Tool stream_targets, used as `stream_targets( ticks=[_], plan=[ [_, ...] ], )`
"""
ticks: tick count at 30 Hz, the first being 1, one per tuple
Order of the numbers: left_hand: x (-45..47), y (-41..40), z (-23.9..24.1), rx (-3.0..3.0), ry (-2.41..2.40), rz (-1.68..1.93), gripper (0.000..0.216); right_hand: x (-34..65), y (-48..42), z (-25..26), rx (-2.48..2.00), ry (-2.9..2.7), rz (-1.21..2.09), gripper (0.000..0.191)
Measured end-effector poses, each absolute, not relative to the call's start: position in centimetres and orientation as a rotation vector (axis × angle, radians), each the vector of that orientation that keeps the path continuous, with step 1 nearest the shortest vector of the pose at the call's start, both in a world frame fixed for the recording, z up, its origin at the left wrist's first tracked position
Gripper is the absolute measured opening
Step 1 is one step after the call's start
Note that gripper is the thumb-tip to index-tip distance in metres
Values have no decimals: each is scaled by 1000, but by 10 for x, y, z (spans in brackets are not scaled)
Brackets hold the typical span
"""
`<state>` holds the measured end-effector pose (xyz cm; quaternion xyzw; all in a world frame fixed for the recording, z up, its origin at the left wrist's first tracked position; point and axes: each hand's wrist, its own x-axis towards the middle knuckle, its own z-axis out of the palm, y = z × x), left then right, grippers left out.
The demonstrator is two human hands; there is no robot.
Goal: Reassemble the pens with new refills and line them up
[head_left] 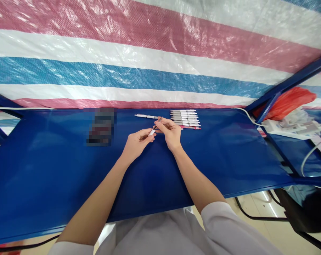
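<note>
Both my hands meet over the far middle of a blue table (56,170). My left hand (138,141) pinches the lower end of a white pen (152,132). My right hand (169,132) is closed around the pen's upper end, where a thin dark tip sticks out. Just right of my right hand lies a neat row of several white pens (185,118), with a red-tipped pen (192,127) at its near edge. A single white pen (146,116) lies apart, behind my hands.
A blurred dark object (100,126) sits on the table to the left. A striped red, white and blue tarp (150,63) hangs behind. To the right are a white power strip (276,126) with cables, a red bag (288,101) and a second blue surface.
</note>
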<state>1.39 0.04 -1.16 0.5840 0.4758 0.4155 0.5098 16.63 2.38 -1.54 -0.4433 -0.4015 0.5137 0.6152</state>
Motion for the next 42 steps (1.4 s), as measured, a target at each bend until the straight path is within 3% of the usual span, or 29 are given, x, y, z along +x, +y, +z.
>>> stream_targets(
  ticks=[12, 42],
  plan=[
    [18, -1, -10, 1269, 1230, 1120, 36, 164, 20, -11, -949, -981, 1214, 36],
    [6, 7, -11, 1570, 1311, 1287, 23, 153, 27, 1, -949, -1240, 1115, 47]
  ],
)
